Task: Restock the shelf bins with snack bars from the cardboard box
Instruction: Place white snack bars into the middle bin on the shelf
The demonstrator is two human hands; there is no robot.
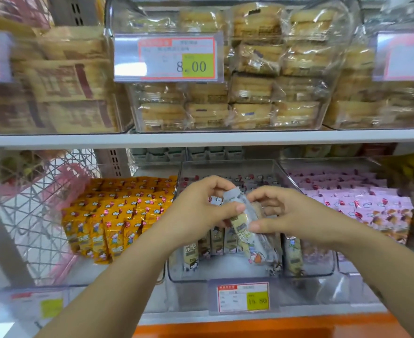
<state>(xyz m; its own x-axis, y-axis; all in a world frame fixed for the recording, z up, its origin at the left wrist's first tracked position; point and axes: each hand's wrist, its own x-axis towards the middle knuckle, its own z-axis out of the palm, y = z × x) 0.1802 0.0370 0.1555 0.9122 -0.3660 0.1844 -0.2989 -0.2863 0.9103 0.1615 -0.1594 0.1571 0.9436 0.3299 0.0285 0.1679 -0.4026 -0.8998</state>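
Over the middle clear bin (250, 276) on the lower shelf, both my hands hold a bunch of white-wrapped snack bars (246, 230). My left hand (201, 208) grips their upper end, thumb across the wrappers. My right hand (281, 213) pinches them from the right side. More white snack bars (191, 257) stand upright in rows inside that bin, under my hands. The cardboard box is not in view.
A bin of orange-wrapped bars (118, 215) sits to the left, and a bin of pink-wrapped bars (362, 203) to the right. A pink wire basket (42, 203) stands at far left. The upper shelf (201, 137) holds clear bins of wrapped cakes (250, 93). Price tags (242, 297) hang on the bin fronts.
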